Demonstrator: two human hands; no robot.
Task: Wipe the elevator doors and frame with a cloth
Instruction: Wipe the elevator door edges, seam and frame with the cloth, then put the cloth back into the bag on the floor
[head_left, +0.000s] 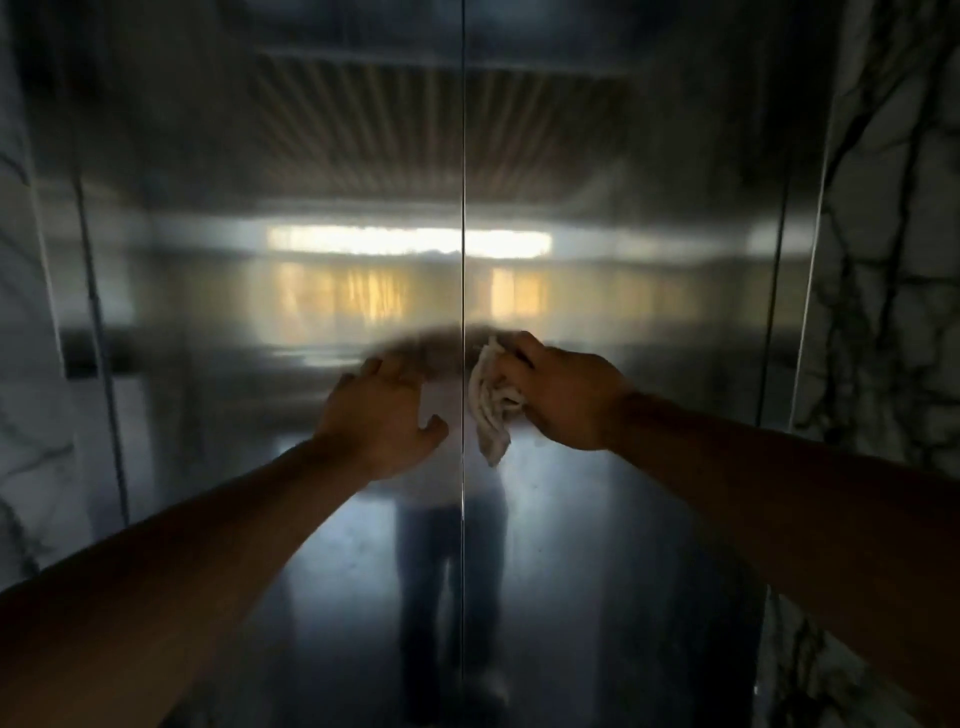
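Two brushed-steel elevator doors fill the view, the left door (260, 312) and the right door (649, 312), shut along a thin centre seam (463, 208). My right hand (563, 395) grips a crumpled white cloth (491, 402) and holds it against the right door just beside the seam. The cloth's lower end hangs loose below the hand. My left hand (382, 415) rests on the left door with its fingers spread, close to the seam and level with the cloth. Steel frame strips (779, 260) run down both sides of the doors.
Marble-patterned wall panels stand outside the frame, one at the right (893, 260) and one at the left (21, 312). The doors reflect a bright ceiling light (405, 241) and a blurred standing figure (452, 545).
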